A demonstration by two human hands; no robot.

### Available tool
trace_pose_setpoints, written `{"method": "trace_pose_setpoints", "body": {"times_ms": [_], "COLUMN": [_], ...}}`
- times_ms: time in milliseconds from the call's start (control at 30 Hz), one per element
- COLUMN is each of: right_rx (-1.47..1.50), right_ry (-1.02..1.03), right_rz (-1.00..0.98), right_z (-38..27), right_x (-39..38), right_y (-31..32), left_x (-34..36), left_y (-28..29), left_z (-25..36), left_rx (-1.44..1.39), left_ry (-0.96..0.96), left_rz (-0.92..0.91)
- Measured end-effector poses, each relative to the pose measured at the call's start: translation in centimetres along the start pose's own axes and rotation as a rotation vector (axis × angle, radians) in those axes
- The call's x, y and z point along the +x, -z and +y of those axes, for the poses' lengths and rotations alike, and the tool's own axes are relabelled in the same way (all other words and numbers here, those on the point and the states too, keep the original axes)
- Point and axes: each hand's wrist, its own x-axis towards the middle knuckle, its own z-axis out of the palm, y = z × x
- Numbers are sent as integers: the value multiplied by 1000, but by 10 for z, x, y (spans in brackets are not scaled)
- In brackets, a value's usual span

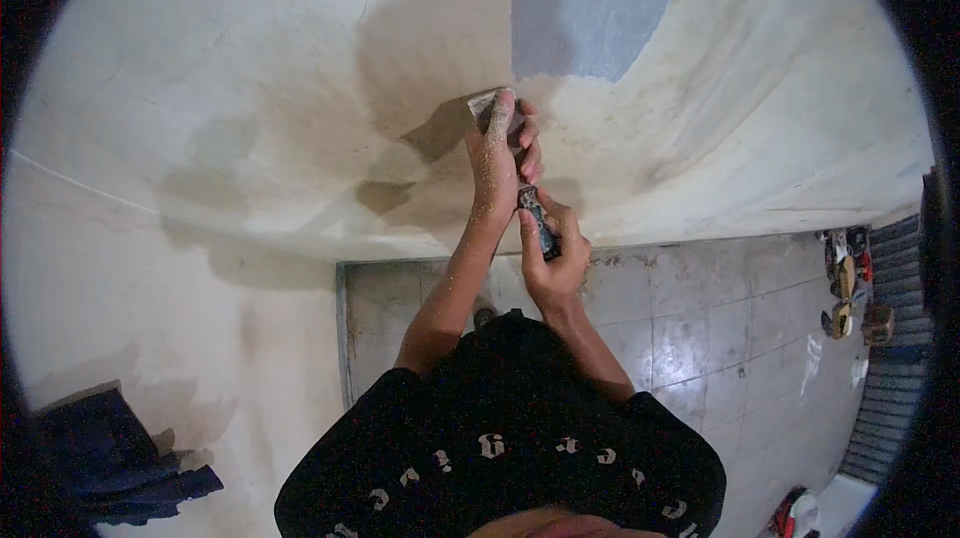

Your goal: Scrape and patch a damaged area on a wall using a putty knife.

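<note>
Both hands are on one scraper, held up against a pale wall (300, 58). Its blade (482, 110) is flat and greyish with a whitish, dusty edge. My left hand (495, 163) grips the blade, thumb laid along it and fingers curled round the right side. Lower down, my right hand (560, 258) is closed round the dark blue-green handle (545, 236). Pale dust specks my left hand and wrist. The join between blade and handle is mostly hidden by the fingers. Just above the blade is a smooth grey patch (595, 13) on the wall.
Another wall (270, 368) meets this one at the left, with dark cloth (110, 458) hanging on it. Below lies a grey tiled floor (700, 338). Footwear and other small things (845, 288) sit at the right beside a corrugated metal shutter (890, 368).
</note>
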Motion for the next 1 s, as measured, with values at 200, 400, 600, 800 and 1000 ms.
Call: {"method": "trace_pose_setpoints", "body": {"times_ms": [200, 400, 600, 800, 1000], "right_rx": [11, -17, -9, 51, 116], "right_ry": [-7, -35, -29, 43, 62], "right_rz": [11, 1, 12, 33, 38], "right_z": [-1, -10, -2, 3, -5], "right_x": [-2, -4, -4, 18, 21], "right_y": [-2, -1, -5, -10, -16], "left_x": [0, -7, -1, 4, 19], "left_y": [2, 3, 4, -12, -9], "left_z": [-2, 3, 2, 15, 22], "left_rx": [32, 62, 65, 93, 102], "left_ry": [-2, 32, 36, -19, -90], "left_rz": [-15, 9, -20, -54, -141]}}
